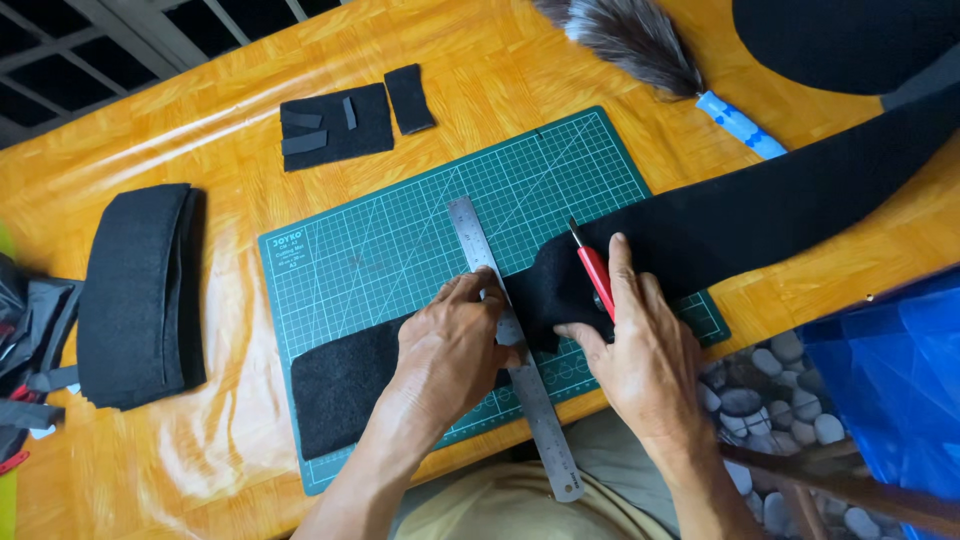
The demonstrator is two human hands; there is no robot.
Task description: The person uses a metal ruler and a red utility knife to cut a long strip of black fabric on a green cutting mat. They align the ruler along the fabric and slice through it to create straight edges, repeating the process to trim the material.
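My left hand (452, 345) presses flat on a steel ruler (476, 240) that lies across a long strip of black felt (760, 210) on a green cutting mat (400, 250). My right hand (640, 350) grips a red-handled craft knife (594, 268), its blade pointing away from me just right of the ruler. The fingertips of that hand also rest on the felt. A shorter piece of felt (335, 385) lies to the left of the ruler under my left wrist.
A stack of folded black felt (135, 290) sits at the left of the orange table (230, 210). Small felt offcuts (335, 125) lie behind the mat. A feather duster (640, 45) rests at the back. Blue plastic (890, 380) is at the right, off the table edge.
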